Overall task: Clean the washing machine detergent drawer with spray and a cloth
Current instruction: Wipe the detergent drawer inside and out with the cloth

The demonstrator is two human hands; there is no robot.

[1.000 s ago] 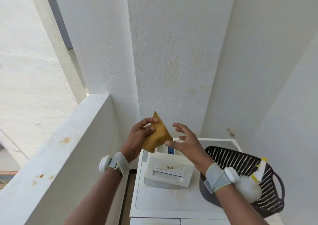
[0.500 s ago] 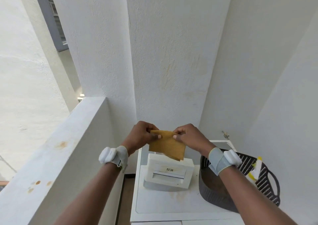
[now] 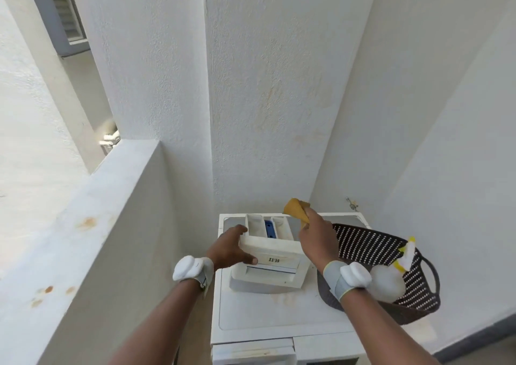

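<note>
A white moulded-plastic detergent drawer point(image 3: 269, 255), boxy with a flat front panel bearing a small dark logo, sits on the smooth white top of the washing machine point(image 3: 279, 308), its back end pointing at the wall. Its open top shows 2 pale compartments with a blue plastic insert point(image 3: 270, 228) between them. The left hand point(image 3: 230, 248) grips the drawer's left front corner, fingers wrapped along the side wall and thumb laid across the front panel near the logo. The right hand point(image 3: 317, 233) is raised just beside the drawer's right rear corner, fingers curled round a soft mustard-yellow cloth point(image 3: 296, 209) that is bunched into a rounded wad poking out above the knuckles. Each wrist carries a grey band with a white rounded pod. To the right, partly on the machine's top, stands a dark brown perforated plastic basket point(image 3: 365, 239) with a loop handle (its wall is dotted with rows of small holes); inside it lies a white translucent spray bottle point(image 3: 388, 283) with a yellow-and-white trigger head. Rough white plastered walls enclose the corner, and a low rust-flecked ledge point(image 3: 83, 239) runs along the left.
</note>
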